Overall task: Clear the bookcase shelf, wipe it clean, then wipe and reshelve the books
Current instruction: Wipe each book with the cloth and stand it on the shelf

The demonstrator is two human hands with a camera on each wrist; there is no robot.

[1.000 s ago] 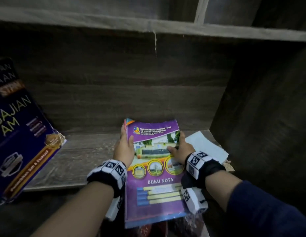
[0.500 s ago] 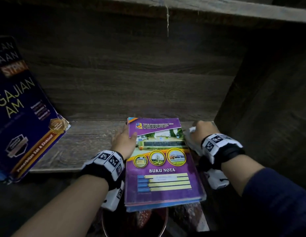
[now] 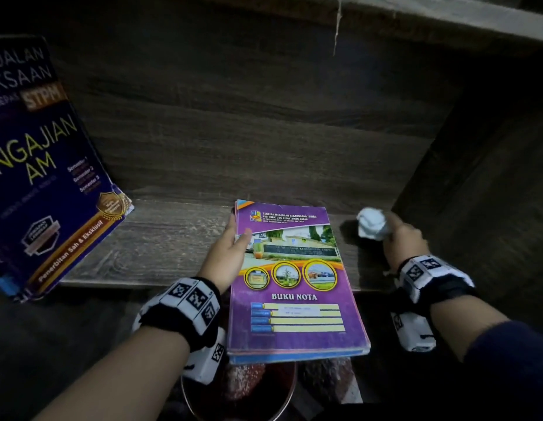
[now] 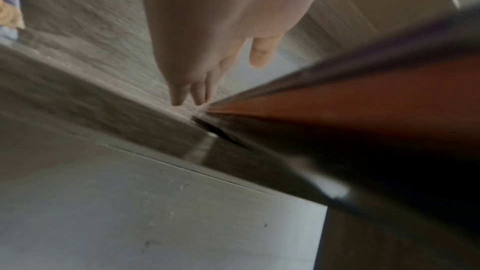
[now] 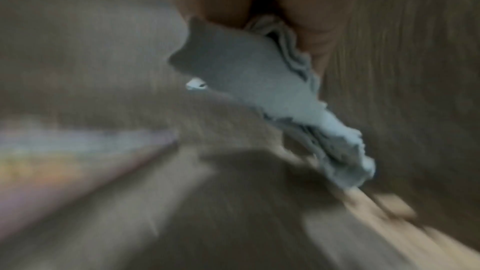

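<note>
**Right hand grabs the tissue**

The right hand (image 3: 405, 243) now squeezes a scrunched white tissue (image 3: 371, 223); a moment ago it was on the notebooks. Left of it, the purple notebook stack (image 3: 294, 287) lies half on the shelf (image 3: 161, 241), with the left hand (image 3: 226, 256) pinching its edge. Wiping the books probably comes next. Far left leans the big blue book (image 3: 42, 177).

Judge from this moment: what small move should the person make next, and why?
Probably bring the crumpled tissue in the right hand onto the purple notebook's cover and wipe it. The left hand already steadies the stack at its left edge, half of it overhangs the shelf, and the task has books wiped before reshelving.
</note>
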